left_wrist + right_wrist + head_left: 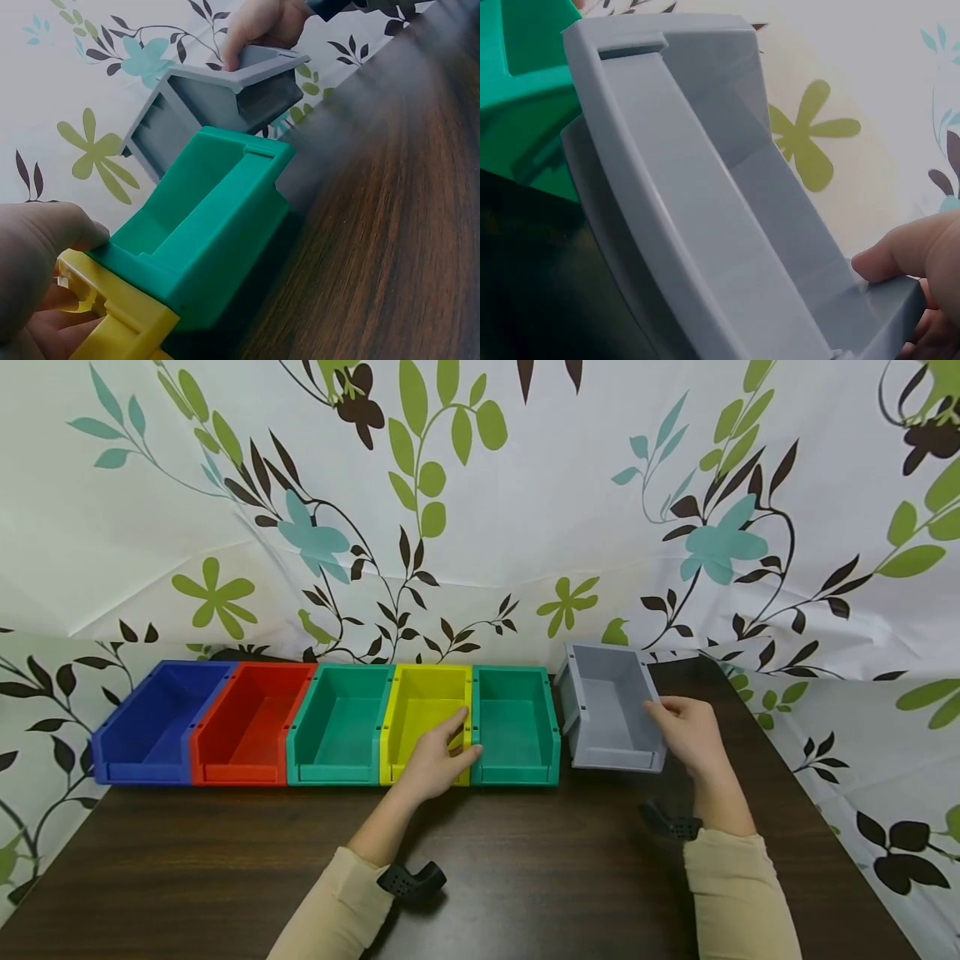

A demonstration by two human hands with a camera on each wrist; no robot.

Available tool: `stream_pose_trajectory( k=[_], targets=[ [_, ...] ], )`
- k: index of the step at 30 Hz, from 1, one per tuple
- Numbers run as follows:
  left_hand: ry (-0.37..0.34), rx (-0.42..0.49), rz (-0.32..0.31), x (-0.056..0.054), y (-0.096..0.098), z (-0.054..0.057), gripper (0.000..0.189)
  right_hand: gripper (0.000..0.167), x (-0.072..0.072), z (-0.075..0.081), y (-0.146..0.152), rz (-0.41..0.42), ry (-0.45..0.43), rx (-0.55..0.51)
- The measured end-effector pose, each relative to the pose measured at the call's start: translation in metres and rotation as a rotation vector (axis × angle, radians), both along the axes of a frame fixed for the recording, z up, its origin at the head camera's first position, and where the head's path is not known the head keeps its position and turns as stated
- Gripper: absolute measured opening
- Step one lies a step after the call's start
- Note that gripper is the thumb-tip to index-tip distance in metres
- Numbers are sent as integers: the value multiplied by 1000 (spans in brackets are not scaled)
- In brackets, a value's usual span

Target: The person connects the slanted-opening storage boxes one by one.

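A grey plastic bin point(611, 702) is held off the table by my right hand point(690, 735), at the right of a row of bins. In the right wrist view, the thumb point(892, 259) lies inside its side wall and the fingers are outside. My left hand point(435, 760) is at the yellow bin point(427, 689) and the right-hand green bin point(515, 718). It pinches their adjoining walls, thumb on the green side and fingers inside the yellow bin. In the left wrist view, the grey bin point(217, 97) hangs tilted beyond the green bin point(225, 232).
Left of the yellow bin stand another green bin point(341, 727), a red bin point(251, 727) and a blue bin point(157, 727), side by side. All rest on a dark wooden table point(570, 877). A leaf-patterned cloth point(480, 560) hangs behind.
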State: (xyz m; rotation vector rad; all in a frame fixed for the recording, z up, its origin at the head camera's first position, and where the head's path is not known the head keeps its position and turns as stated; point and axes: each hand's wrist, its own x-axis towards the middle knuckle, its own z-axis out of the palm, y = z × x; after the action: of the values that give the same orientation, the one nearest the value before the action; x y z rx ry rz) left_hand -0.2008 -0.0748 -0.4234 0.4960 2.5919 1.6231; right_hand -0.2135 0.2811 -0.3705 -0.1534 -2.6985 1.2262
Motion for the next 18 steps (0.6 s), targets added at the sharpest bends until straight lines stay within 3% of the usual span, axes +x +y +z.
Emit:
stream_pose_trajectory(
  k=[18],
  targets=[
    [17, 6, -6, 0, 0, -1, 67, 45, 2, 2, -8, 34, -8, -23]
  ],
)
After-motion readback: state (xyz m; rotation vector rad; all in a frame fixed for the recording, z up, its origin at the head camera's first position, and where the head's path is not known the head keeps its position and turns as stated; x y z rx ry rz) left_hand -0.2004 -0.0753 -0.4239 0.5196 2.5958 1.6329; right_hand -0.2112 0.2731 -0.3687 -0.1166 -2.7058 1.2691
